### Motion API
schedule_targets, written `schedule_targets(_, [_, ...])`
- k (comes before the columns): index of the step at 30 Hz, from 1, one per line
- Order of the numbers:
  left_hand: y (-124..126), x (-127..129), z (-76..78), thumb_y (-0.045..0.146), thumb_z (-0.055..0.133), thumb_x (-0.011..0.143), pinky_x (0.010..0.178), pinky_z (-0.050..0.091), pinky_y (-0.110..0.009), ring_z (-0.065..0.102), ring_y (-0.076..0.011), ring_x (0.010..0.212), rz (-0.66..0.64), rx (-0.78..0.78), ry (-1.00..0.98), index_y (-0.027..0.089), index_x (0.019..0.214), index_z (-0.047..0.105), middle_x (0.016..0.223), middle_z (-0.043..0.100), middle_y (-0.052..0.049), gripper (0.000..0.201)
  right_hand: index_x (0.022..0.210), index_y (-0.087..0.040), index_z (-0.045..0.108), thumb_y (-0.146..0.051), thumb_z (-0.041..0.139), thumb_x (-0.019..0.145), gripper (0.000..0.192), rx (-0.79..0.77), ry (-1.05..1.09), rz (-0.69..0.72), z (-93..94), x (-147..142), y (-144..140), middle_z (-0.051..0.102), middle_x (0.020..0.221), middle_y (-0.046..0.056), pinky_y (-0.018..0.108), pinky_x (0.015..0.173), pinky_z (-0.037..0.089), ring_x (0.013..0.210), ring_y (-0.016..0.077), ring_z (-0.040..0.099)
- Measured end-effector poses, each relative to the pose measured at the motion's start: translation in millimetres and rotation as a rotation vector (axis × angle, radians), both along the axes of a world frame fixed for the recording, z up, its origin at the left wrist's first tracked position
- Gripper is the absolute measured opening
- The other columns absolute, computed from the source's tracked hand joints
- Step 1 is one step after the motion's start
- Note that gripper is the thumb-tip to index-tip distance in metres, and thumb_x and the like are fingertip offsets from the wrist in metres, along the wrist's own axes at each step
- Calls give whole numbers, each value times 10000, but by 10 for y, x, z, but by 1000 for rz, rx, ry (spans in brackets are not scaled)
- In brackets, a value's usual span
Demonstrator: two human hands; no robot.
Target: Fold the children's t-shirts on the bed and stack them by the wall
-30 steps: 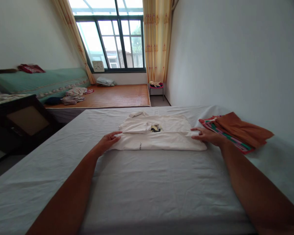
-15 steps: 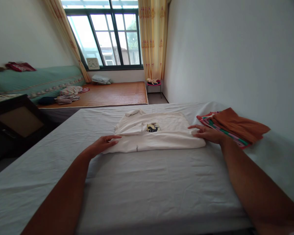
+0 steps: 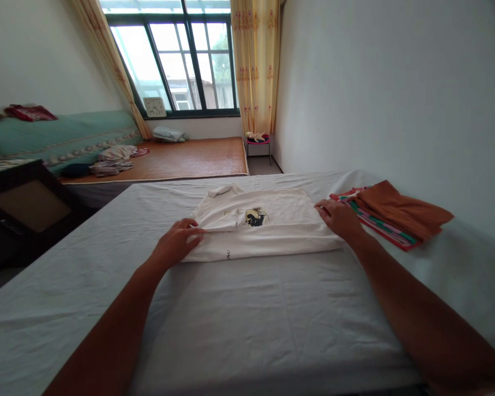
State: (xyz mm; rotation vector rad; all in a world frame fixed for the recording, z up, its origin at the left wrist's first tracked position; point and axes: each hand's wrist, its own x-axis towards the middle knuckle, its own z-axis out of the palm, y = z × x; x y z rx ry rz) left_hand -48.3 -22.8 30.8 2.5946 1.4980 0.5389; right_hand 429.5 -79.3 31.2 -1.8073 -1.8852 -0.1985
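Note:
A white T-shirt [image 3: 272, 231] with a small dark print lies partly folded on the bed's grey-white sheet [image 3: 247, 319]. My left hand [image 3: 175, 242] rests on the shirt's left edge, fingers curled over the fold. At the shirt's right edge my right hand [image 3: 338, 217] presses down with its fingers on the cloth. Whether either hand pinches the fabric or only lies on it is unclear.
A folded pile of orange and striped clothes [image 3: 391, 214] lies to the right, by the white wall. A dark cabinet [image 3: 25, 209] stands left of the bed. Beyond are a wooden-mat bed [image 3: 181, 159] with loose clothes, a small stool [image 3: 258, 143] and the window.
Both hands have shifted farther up the shirt's side edges, and the shirt's near fold looks tidier. The camera has turned slightly.

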Motion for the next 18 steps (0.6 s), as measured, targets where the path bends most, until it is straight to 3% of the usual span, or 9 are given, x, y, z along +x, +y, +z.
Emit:
schedule_targets(2, [-99,234,-45,393,446,912,954,452,-341,578,-212,1030,-125,79,-52,273,1065,713,1102,626,-61,330,1058,-184,661,-274,414,929,293,19,62,242,-68,-373,-32,677,1066,98,316,859,472,980,210,623])
schedule_targets(5, [-244,558,-151,321,385,959,981,451,-310,575,-184,1079,-367,3,-70,253,1177,656,1158,633,-63,354,1153,-218,643,-250,367,961,338,-127,22,619,-217,-877,-111,666,1154,73,330,949,451,1085,189,591])
schedule_targets(8, [-310,719,-263,301,372,972,1069,392,-358,487,-203,1234,-465,-42,-27,266,1306,567,1320,561,-65,388,1278,-250,578,-322,382,976,367,-202,-35,726,-325,-1078,-128,585,1325,50,381,1036,391,1234,204,501])
schedule_targets(10, [-306,728,-312,297,365,977,1102,355,-407,432,-222,1295,-466,-62,6,296,1338,537,1391,509,-55,401,1260,-250,592,-354,362,984,375,-230,-33,655,-347,-1000,-84,597,1313,40,373,1029,397,1223,201,505])
schedule_targets(12, [-286,698,-337,289,356,980,1115,335,-435,405,-230,1322,-465,-91,28,330,1341,532,1429,474,-37,403,1212,-230,622,-335,352,984,370,-240,-59,496,-335,-794,-22,627,1267,52,366,990,421,1176,208,526])
schedule_targets(15, [-266,655,-348,275,351,981,1124,314,-459,381,-234,1343,-464,-116,35,371,1336,530,1454,446,-15,408,1151,-200,645,-329,445,941,317,-247,-154,183,-282,-409,40,632,1234,95,400,907,439,1142,262,522])
schedule_targets(18, [-268,651,-347,262,353,979,1124,304,-481,366,-241,1354,-464,-137,47,394,1324,536,1464,433,-5,412,1023,-220,668,-362,527,893,239,-327,-164,41,-227,-129,52,672,1108,85,389,826,431,1061,268,552])
